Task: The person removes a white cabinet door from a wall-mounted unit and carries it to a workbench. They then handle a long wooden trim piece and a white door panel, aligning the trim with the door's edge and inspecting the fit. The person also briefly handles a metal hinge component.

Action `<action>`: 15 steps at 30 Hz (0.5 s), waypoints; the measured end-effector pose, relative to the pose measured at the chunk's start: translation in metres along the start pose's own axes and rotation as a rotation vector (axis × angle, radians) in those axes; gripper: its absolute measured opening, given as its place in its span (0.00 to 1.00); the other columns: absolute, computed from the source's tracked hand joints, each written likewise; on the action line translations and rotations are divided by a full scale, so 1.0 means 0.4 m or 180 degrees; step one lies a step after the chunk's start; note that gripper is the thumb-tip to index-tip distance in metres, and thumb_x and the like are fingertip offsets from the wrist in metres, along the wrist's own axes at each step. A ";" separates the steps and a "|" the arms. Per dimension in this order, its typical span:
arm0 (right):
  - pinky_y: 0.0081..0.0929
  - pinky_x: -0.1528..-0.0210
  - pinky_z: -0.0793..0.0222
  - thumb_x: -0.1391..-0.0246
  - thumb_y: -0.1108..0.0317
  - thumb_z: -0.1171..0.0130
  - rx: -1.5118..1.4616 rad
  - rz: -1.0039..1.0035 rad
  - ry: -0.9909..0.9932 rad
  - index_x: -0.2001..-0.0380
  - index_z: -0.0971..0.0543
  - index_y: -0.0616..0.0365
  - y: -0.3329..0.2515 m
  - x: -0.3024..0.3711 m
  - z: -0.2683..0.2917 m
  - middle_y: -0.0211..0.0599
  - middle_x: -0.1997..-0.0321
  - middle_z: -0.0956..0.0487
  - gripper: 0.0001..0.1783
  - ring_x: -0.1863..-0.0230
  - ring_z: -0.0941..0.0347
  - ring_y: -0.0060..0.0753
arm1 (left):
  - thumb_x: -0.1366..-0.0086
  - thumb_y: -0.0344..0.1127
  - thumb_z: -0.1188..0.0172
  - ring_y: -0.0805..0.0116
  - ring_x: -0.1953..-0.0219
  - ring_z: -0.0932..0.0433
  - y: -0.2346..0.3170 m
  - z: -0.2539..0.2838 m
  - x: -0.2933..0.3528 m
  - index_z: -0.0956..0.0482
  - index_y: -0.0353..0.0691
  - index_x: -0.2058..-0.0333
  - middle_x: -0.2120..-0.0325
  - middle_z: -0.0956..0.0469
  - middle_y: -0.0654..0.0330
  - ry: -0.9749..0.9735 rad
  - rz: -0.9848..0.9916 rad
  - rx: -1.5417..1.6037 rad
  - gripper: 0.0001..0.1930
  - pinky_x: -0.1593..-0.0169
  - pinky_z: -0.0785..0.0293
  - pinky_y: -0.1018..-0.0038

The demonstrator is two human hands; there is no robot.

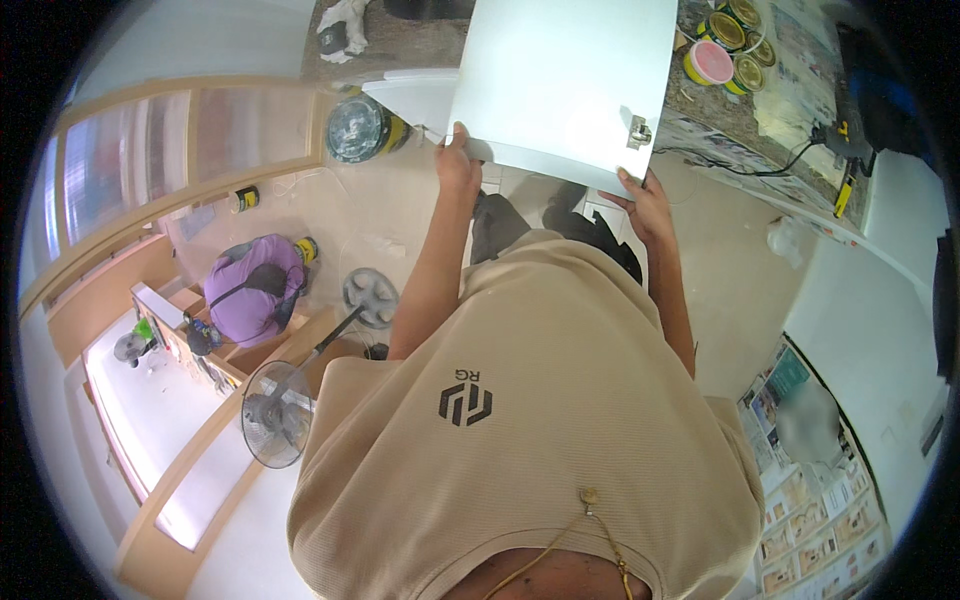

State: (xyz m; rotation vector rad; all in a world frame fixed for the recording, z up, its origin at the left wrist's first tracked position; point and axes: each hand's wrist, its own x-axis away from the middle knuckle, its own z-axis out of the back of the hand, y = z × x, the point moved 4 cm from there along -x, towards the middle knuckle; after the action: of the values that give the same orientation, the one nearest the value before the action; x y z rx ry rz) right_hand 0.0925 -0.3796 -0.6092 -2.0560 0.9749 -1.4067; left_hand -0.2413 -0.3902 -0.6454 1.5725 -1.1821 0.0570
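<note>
A large white cabinet door (560,80) spans the space in front of me, tilted, its near edge toward my body. A metal hinge (639,132) is fixed near its right edge. My left hand (459,168) grips the near left corner, thumb on top and fingers mostly hidden under the board. At the near right corner, my right hand (648,208) is closed in the same way, its thumb on the upper face. Another white panel (415,97) shows beyond my left hand, partly covered by the door.
Several paint cans and a pink-lidded tub (709,62) stand on the right countertop (690,105), beside cables. A large bucket (362,130) sits on the floor at left. Further left are a standing fan (277,413) and a crouching person in purple (255,290).
</note>
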 end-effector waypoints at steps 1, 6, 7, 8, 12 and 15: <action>0.48 0.42 0.21 0.36 0.74 0.44 0.0000 0.0055 -0.0049 0.38 0.36 0.66 0.002 0.001 0.006 0.46 0.40 0.28 0.25 0.42 0.27 0.45 | 0.27 0.32 0.45 0.59 0.49 0.24 0.004 -0.008 0.005 0.33 0.25 0.44 0.51 0.26 0.52 0.0002 0.0046 0.0026 0.19 0.45 0.25 0.61; 0.40 0.45 0.20 0.44 0.78 0.38 0.0141 0.0280 -0.0142 0.39 0.35 0.70 0.012 0.012 0.021 0.50 0.42 0.26 0.30 0.44 0.25 0.44 | 0.26 0.38 0.45 0.58 0.50 0.25 -0.003 0.017 -0.002 0.32 0.28 0.44 0.51 0.26 0.53 0.0029 0.0144 -0.0200 0.20 0.48 0.27 0.57; 0.40 0.46 0.20 0.44 0.78 0.37 -0.0018 0.0294 -0.0043 0.40 0.35 0.70 0.018 0.007 0.020 0.51 0.43 0.26 0.30 0.45 0.25 0.44 | 0.26 0.39 0.46 0.56 0.48 0.26 0.001 0.016 0.000 0.32 0.29 0.43 0.50 0.27 0.53 0.0071 0.0170 -0.0264 0.21 0.46 0.29 0.54; 0.39 0.46 0.20 0.44 0.78 0.37 -0.0022 0.0297 -0.0019 0.40 0.35 0.70 0.019 0.005 0.025 0.51 0.43 0.26 0.30 0.45 0.24 0.44 | 0.25 0.41 0.47 0.55 0.46 0.28 0.005 0.014 0.001 0.32 0.30 0.43 0.48 0.27 0.53 0.0112 0.0196 -0.0329 0.21 0.43 0.31 0.51; 0.38 0.48 0.19 0.44 0.76 0.36 -0.0097 0.0353 0.0060 0.40 0.34 0.70 0.018 0.016 0.018 0.49 0.44 0.25 0.30 0.46 0.24 0.42 | 0.29 0.50 0.40 0.50 0.42 0.31 0.020 -0.017 0.013 0.36 0.35 0.36 0.42 0.32 0.50 -0.0028 0.0327 -0.0237 0.32 0.39 0.36 0.47; 0.36 0.50 0.19 0.45 0.72 0.33 -0.0191 0.0367 0.0035 0.41 0.33 0.69 0.018 0.007 0.019 0.46 0.46 0.24 0.31 0.47 0.23 0.37 | 0.28 0.52 0.43 0.60 0.51 0.28 0.033 0.011 -0.003 0.29 0.43 0.46 0.53 0.27 0.57 -0.0144 0.0295 -0.0849 0.22 0.47 0.33 0.57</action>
State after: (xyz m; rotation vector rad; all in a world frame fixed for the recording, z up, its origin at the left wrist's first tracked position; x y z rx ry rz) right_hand 0.0980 -0.3866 -0.6153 -2.0018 1.1341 -1.3459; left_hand -0.2531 -0.3912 -0.6385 1.2913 -1.2431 -0.0737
